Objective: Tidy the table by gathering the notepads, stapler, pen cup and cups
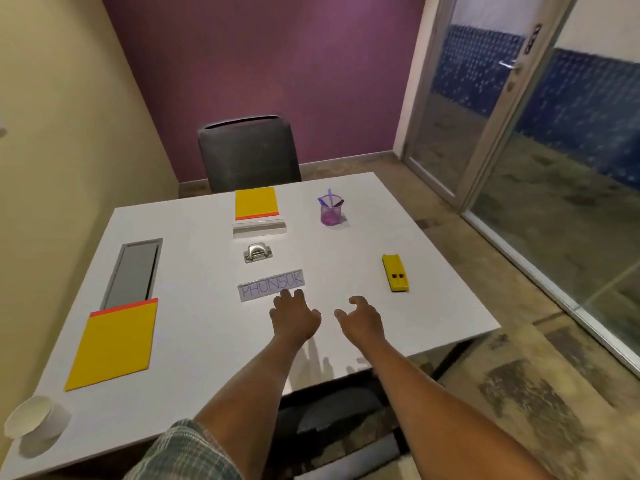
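I stand at a square white table (346, 271) in a small room with a purple back wall (277, 64), a cream side wall (52, 133) and a glass door (485, 116) to my right. A dark grey mesh-backed chair (249, 154) is pushed in at the far edge. A large yellow notepad with an orange strip (114, 344) lies near-left, just below a grey cable hatch (133, 271). A smaller yellow notepad (256, 203) sits at the far edge, a clear purple pen cup (330, 211) to its right. A yellow stapler (395, 277) lies right, a white paper cup (34, 419) on its side at the near-left corner. My left hand (294, 317) spreads empty, fingertips over a paper name label (270, 290). My right hand (360, 318) hovers beside it, fingers curled loosely, holding nothing.
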`<state>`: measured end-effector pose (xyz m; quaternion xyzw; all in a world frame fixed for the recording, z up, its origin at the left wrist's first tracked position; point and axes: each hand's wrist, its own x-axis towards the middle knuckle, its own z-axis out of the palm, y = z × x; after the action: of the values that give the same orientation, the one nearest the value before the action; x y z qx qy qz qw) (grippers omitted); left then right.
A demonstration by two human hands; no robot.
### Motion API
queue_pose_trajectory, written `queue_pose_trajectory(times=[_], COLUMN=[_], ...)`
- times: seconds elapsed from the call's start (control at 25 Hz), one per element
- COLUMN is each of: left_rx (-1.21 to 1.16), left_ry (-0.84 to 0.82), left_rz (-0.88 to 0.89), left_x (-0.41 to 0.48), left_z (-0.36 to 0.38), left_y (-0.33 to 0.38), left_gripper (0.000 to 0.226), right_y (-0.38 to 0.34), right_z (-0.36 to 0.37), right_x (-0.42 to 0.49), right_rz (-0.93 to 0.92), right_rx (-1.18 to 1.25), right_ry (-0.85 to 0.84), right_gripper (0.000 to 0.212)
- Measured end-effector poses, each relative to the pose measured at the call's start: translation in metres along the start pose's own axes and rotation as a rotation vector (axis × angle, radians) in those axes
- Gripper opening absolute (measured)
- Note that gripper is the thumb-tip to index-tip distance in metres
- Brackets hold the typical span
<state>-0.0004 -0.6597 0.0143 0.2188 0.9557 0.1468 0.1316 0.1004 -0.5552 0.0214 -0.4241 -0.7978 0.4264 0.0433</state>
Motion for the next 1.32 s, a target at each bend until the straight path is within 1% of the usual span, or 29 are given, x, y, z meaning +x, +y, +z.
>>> queue_pose_trajectory(times=[0.04,0.2,0.24,0.4,0.44,0.6,0.64,0.8,0.84,1.0,1.04,1.16,1.2,1.24,1.32], left_rx=[-0.018,-0.017,-0.037,-0.002,-0.010,-0.021,-0.036,-0.065,-0.081,-0.100,-0.110,-0.120,-0.123,-0.135,-0.138], left_ry=[0.009,-0.005,0.005,-0.022,-0.017,-0.052,-0.054,-0.096,-0.102,-0.115,-0.116,-0.130,-0.137,-0.139,-0.134], left_rz=[0.002,0.144,0.148,0.275,0.275,0.346,0.344,0.333,0.326,0.282,0.269,0.237,0.225,0.226,0.216], left_x=[0.001,-0.036,-0.036,-0.058,-0.057,-0.052,-0.050,-0.024,-0.022,0.035,0.037,0.084,0.105,0.109,0.141], left_z=[0.002,0.031,0.033,0.061,0.062,0.088,0.089,0.120,0.120,0.149,0.147,0.155,0.155,0.151,0.151], left_y=[0.006,0.121,0.127,0.220,0.224,0.292,0.294,0.352,0.353,0.409,0.411,0.457,0.474,0.476,0.501], left_gripper=[0.051,0.054,0.055,0.053,0.053,0.054,0.054,0.051,0.051,0.051,0.051,0.049,0.049,0.049,0.050], right_y=[-0.001,0.065,0.067,0.122,0.124,0.163,0.165,0.196,0.196,0.212,0.211,0.212,0.210,0.207,0.203], right_z=[-0.006,-0.110,-0.116,-0.194,-0.197,-0.248,-0.251,-0.290,-0.294,-0.331,-0.333,-0.361,-0.373,-0.376,-0.394], right_x=[0.001,-0.008,-0.008,-0.013,-0.014,0.000,0.001,0.049,0.051,0.132,0.135,0.202,0.230,0.234,0.272], right_rz=[-0.007,0.008,0.014,0.063,0.065,0.094,0.098,0.127,0.136,0.125,0.128,0.107,0.100,0.096,0.066], right_rx=[0.009,0.070,0.072,0.087,0.075,0.059,0.056,0.024,0.032,-0.005,-0.013,-0.048,-0.054,-0.049,-0.045], right_ry=[0.006,0.136,0.135,0.254,0.251,0.320,0.306,0.304,0.300,0.260,0.252,0.219,0.213,0.219,0.204], right_gripper=[0.053,0.054,0.054,0.053,0.054,0.057,0.059,0.058,0.059,0.061,0.062,0.063,0.062,0.061,0.056])
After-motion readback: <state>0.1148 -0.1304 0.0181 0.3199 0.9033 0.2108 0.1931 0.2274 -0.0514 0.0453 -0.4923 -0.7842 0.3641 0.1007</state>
